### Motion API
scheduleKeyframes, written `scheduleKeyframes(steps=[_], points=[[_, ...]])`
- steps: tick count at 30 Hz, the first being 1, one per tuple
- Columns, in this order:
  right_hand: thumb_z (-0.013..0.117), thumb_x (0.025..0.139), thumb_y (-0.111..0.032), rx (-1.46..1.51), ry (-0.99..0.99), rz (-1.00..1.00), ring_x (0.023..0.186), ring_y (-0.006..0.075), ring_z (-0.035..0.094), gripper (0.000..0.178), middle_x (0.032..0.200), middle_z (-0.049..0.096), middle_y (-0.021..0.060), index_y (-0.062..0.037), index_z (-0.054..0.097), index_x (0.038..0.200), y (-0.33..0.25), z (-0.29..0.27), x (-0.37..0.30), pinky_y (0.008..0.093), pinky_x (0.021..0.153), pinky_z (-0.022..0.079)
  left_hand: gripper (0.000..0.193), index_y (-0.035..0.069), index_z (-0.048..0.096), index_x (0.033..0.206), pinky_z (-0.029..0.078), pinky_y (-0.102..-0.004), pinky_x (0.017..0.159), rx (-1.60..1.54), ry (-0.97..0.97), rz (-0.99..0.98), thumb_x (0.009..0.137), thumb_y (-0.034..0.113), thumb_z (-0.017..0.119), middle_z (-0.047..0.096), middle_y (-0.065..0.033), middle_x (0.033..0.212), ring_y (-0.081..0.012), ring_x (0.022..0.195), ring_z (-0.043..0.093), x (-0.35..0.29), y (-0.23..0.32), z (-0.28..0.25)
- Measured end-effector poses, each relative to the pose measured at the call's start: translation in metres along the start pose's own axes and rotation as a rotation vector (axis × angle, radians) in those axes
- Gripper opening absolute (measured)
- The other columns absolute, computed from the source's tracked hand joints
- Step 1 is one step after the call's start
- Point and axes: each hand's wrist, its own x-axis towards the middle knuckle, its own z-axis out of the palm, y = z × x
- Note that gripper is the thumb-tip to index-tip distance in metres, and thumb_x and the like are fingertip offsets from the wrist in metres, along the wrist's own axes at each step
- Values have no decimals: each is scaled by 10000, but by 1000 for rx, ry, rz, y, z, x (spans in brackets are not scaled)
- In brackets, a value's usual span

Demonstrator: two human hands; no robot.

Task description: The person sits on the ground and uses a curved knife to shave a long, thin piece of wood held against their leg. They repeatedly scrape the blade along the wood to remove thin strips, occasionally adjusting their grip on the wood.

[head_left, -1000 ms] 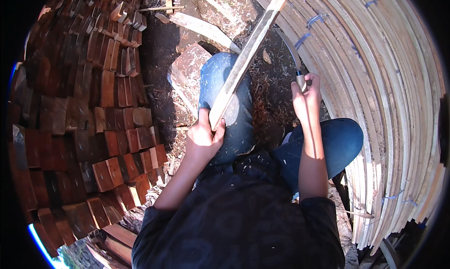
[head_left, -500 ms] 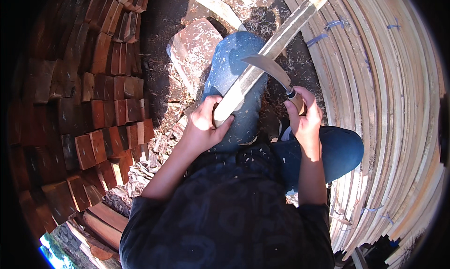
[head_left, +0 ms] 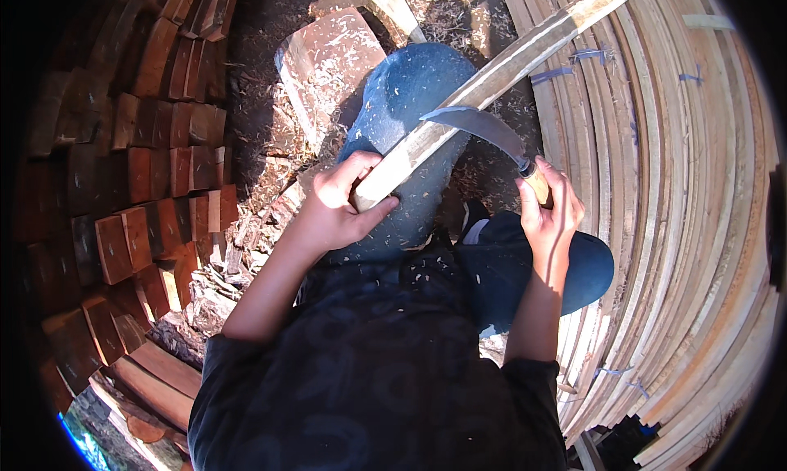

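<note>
My left hand (head_left: pixel 348 200) is closed round the near end of a long wooden strip (head_left: pixel 525 59), with the thumb on one side and fingers on the other. The strip slants across my raised knee toward the far right; its near part is pale and bare, while darker rough patches show further along. In my right hand (head_left: pixel 551 213) is a sickle (head_left: pixel 484 130) with a short wooden handle. Its curved blade lies across the strip just beyond my left hand, tip pointing left. Whether the edge bites into the wood I cannot tell.
Stacked reddish wood blocks (head_left: pixel 152 192) rise along the left. Bundled pale strips (head_left: pixel 607 250), tied with bluish bands, line the right. A flat slab (head_left: pixel 332 65) strewn with shavings lies beyond my knee (head_left: pixel 418 77), and wood chips (head_left: pixel 215 295) cover the ground at left.
The strip has swung so its far end lies further right, and its near end has shifted slightly left with my left hand. My right hand and the sickle have moved a little right and nearer.
</note>
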Motion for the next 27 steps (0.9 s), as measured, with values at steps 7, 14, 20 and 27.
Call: scheduleKeyframes(steps=[7,14,20,27], points=[[782,770,-170,-9,61,57,668,292,667,324,818,662,134,-18,628,1012,3,3,-7,348,585,530,372,39,570,1010,490,-296,664,-9,32,20,712,70,792,625,-76,804,-168,723,628,3,-1,5],[779,777,-139,27,57,156,755,294,693,320,858,680,158,-2,632,1026,-7,4,-18,344,659,542,355,60,563,986,495,-311,622,-28,-5,-24,710,83,785,627,-87,794,-204,686,637,6,3,-1],[800,747,-138,66,8,50,665,296,667,369,829,666,149,7,644,1047,-14,7,-27,340,577,528,354,61,566,995,507,-322,638,16,20,99,715,95,779,635,-106,812,-243,708,652,8,-4,0],[770,778,-252,-166,-80,-54,534,263,603,343,706,603,89,-33,670,1023,-16,-5,-7,330,475,478,358,48,584,1007,508,-319,650,21,3,65,710,81,782,638,-106,827,-237,712,652,10,-1,0]])
